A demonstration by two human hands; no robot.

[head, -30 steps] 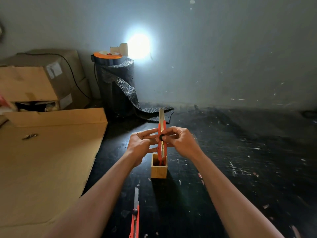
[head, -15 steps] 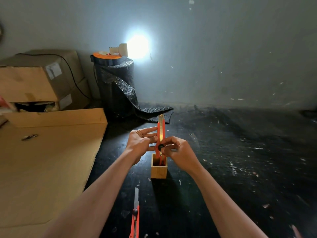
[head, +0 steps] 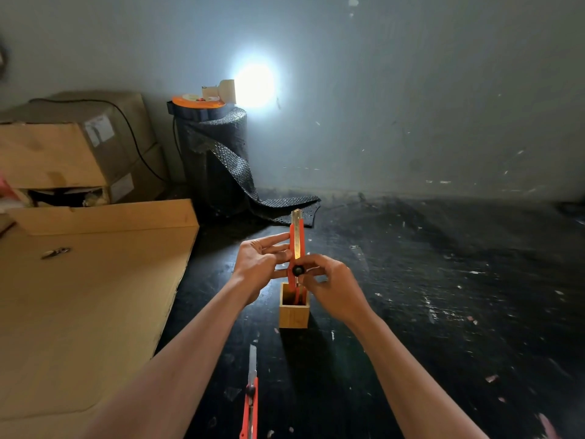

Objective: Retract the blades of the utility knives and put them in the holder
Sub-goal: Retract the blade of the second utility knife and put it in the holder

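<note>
knife [head: 297, 239] upright betw both hands, over holder [head: 293, 315]

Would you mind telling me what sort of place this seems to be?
Probably a storeroom or packing area: stacked cardboard boxes, a dark roll of bubble wrap against a bare wall, and flattened cardboard on the scuffed black floor.

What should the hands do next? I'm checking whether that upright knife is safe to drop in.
Probably slide the black knob down a little more: a short blade tip shows above the orange knife, held upright over the wooden holder.
</note>
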